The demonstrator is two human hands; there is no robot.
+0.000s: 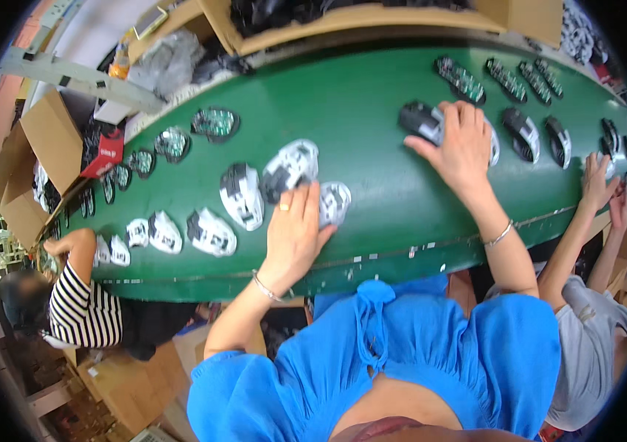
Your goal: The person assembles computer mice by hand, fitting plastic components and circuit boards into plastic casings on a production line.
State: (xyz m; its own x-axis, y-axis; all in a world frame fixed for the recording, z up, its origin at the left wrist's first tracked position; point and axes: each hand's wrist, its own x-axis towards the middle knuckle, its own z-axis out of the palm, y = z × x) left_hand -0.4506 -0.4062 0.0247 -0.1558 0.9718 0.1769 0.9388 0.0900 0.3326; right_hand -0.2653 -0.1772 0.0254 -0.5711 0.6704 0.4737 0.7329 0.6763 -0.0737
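Note:
My left hand lies palm down on the green belt surface. Its fingers are outstretched, their tips touching a white and black computer mouse shell. A smaller pale shell part is beside its thumb and fingers, and another white and black shell stands just left. Farther right, my right hand is closed over a black and grey computer mouse shell, thumb along its near side. A white curved part shows past its fingers; the palm hides how the two parts meet.
Mouse parts with green circuit boards line the far left; more boards sit far right. Several white shells lie near left. People work at both sides, one in a striped sleeve. Cardboard boxes stand behind the belt.

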